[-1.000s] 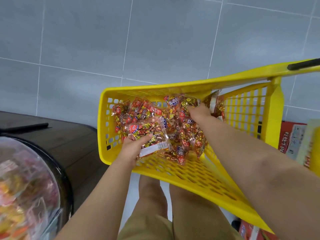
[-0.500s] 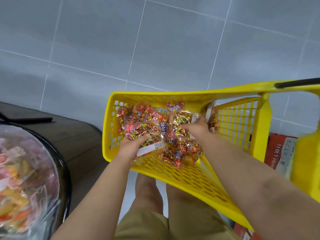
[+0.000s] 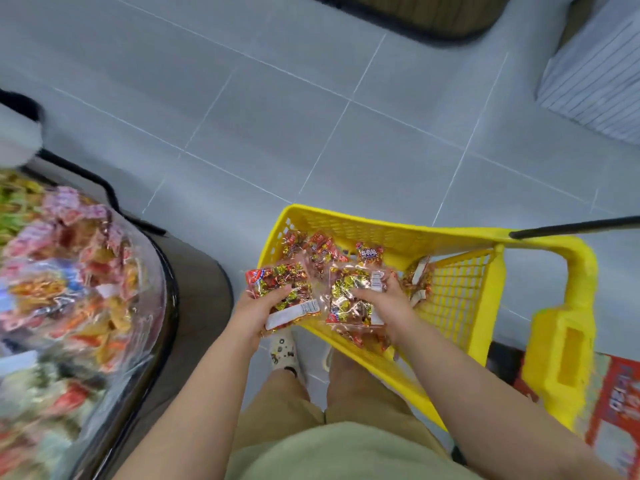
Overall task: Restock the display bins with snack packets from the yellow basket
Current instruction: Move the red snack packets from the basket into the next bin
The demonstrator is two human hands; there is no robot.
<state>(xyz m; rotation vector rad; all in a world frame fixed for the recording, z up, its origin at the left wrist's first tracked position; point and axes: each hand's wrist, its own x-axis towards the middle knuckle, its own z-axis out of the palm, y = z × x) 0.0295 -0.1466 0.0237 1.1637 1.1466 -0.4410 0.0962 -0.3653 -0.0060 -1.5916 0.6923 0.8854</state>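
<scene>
A yellow basket (image 3: 460,299) stands tilted on the floor in front of my legs, with several red-and-gold snack packets (image 3: 318,247) left at its far end. My left hand (image 3: 258,310) grips one snack packet (image 3: 277,282), held over the basket's near left rim. My right hand (image 3: 384,303) grips a second packet (image 3: 346,299), also inside the basket's near part. At the left, a round clear display bin (image 3: 152,271) holds mixed snack packets, blurred.
Grey tiled floor (image 3: 311,133) stretches ahead. The bin's dark wooden base (image 3: 201,292) lies between the bin and the basket. A red carton (image 3: 613,410) sits at the lower right behind the basket's handle block. A grey ribbed object (image 3: 595,74) is at the top right.
The view has swung up and left, showing more of the display bin. Both hands have lifted packets toward me; the right hand now grips a packet it was only reaching for.
</scene>
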